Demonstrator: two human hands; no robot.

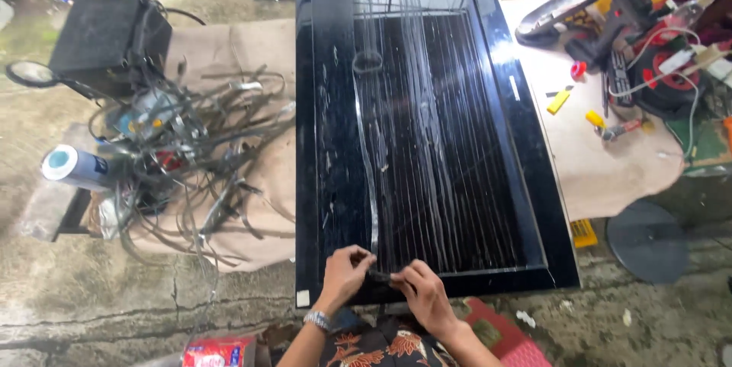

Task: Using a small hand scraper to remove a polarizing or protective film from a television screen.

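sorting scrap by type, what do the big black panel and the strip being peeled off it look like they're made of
The big black panel looks like glossy glass or hard plastic: it mirrors the light sharply. The strip, pinched by the left hand and right hand, looks like thin flexible tape or film: it curves loosely and shines grey.

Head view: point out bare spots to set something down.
Free: the tan board between the big black glossy panel and the red-and-yellow tool clutter; also concrete floor at lower left. Crowded: the tangle of grey strips left of the panel.
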